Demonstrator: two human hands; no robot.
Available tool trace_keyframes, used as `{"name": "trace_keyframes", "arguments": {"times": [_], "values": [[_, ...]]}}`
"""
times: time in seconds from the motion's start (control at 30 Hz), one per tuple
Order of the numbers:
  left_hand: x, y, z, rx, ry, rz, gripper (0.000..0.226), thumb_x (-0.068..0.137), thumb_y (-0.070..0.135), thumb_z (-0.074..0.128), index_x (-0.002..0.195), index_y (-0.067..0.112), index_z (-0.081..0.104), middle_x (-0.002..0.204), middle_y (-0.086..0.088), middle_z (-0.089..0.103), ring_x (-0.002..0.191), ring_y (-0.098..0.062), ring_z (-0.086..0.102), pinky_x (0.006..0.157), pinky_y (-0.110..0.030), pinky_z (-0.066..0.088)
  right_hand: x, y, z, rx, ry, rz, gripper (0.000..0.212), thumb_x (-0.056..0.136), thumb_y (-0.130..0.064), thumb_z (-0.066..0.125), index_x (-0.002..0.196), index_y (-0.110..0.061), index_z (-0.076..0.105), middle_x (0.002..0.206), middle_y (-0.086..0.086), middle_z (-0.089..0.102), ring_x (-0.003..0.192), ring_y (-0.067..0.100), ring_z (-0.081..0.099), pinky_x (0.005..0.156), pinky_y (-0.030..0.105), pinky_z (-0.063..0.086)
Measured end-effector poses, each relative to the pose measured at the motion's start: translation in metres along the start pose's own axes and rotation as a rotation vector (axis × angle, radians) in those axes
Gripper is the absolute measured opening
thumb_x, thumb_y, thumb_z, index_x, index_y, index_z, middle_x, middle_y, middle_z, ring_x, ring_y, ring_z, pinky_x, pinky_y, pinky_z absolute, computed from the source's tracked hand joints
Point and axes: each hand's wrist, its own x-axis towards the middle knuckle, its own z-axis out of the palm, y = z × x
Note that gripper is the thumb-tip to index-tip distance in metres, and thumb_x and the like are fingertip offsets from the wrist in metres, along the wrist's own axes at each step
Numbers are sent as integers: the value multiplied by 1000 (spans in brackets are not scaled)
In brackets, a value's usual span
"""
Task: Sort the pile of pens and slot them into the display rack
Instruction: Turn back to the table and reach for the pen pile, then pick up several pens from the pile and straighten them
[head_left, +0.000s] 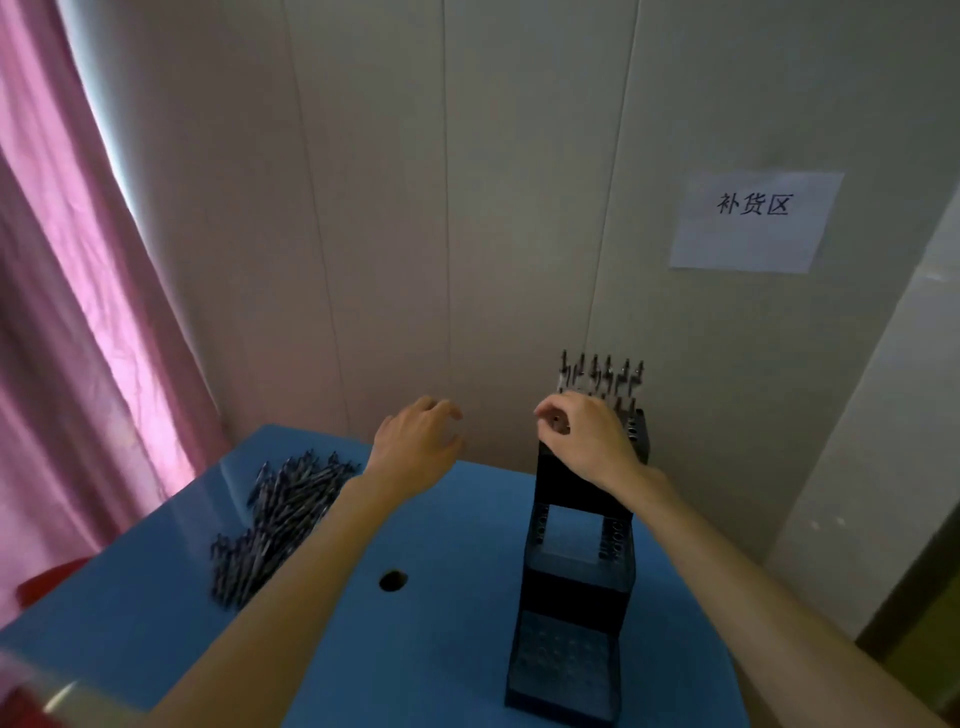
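Pens waiting: a big pile of pens (283, 512) lies at the left of the frame on the blue table (441, 519), well apart from the rack.
Rack: the black display rack (576, 587) stands at the lower middle-right, stepping up toward the wall.
Done so far: one row of pens (600, 375) stands in the top step (the far one).
Left to do: the lower steps show empty holes, so I think most of the job is left.
Right hand (584, 441): it is at the top step, fingers curled in a pinch; it may grip a pen, but I cannot tell.
Left hand (415, 441): it hangs above the table with loose fingers and holds nothing.
Wall: a paper sign (753, 221) hangs at the upper right.
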Motion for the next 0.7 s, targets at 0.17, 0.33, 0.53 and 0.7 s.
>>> {"name": "trace_keyframes", "arguments": {"times": [0.17,0.33,0.53,0.7], "values": [[-25,-68,-11,2,-10,-40,37,98,43,52,132,28,53,130,1,54,96,-22,59,82,-39,48,10,-46,43,14,-97,-13,18,94,-26,63,110,-22,70,99,-13,62,93,9,61,83,30,53],[-56,-146,-26,10,-31,-72,37,98,40,51,132,26,55,125,0,57,97,-24,60,86,-41,47,15,-97,99,21,-185,26,18,94,-25,64,110,-22,69,99,-11,61,94,13,62,82,30,53],[-91,-241,-43,-36,-37,-121,36,96,39,53,131,28,57,120,1,59,103,-24,61,89,-42,48,15,-162,169,-18,-282,82,23,96,-26,60,117,-20,68,116,-5,65,90,8,56,81,26,47],[-117,-313,-51,-56,-85,-145,36,98,37,53,132,26,56,118,0,58,107,-25,58,92,-40,45,14,-214,220,-17,-355,136,24,99,-26,59,121,-18,66,121,-2,65,100,16,62,89,34,52]]}}
